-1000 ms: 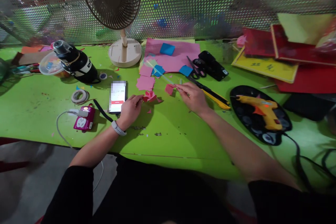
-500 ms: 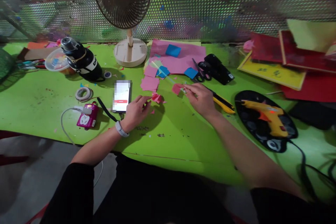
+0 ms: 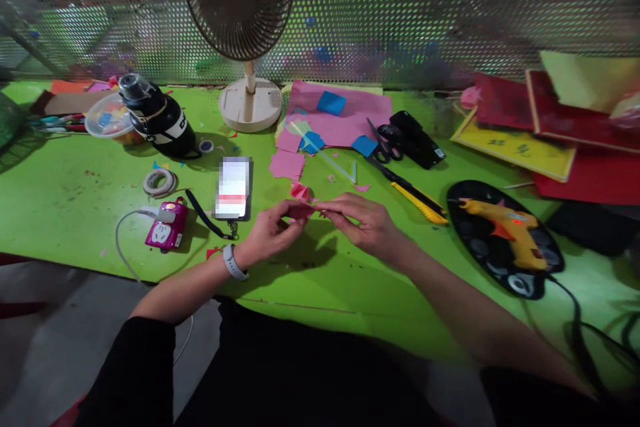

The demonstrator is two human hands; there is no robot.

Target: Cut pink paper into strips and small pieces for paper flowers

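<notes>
A small piece of pink paper (image 3: 299, 211) is pinched between my two hands above the near middle of the table. My left hand (image 3: 270, 232) closes on its left side with thumb and fingers. The fingertips of my right hand (image 3: 370, 223) grip its right end, partly hiding it. Just behind them sits a folded pink paper piece (image 3: 299, 191). Farther back lie a clear glue stick or strip (image 3: 327, 161), pink paper squares (image 3: 287, 165) and small blue sheets (image 3: 331, 103). A phone (image 3: 234, 188) is left of my hands.
On the right are a yellow utility knife (image 3: 419, 203), scissors (image 3: 384, 143) and a yellow glue gun (image 3: 523, 233) on a black mat. A fan (image 3: 250, 105), a black bottle (image 3: 163, 123), a tape roll (image 3: 160, 182) and a purple power adapter (image 3: 167, 225) stand left and back.
My right hand has brought the pink paper left and nearer to me. My left hand has moved slightly right and down, and now grips the paper too.
</notes>
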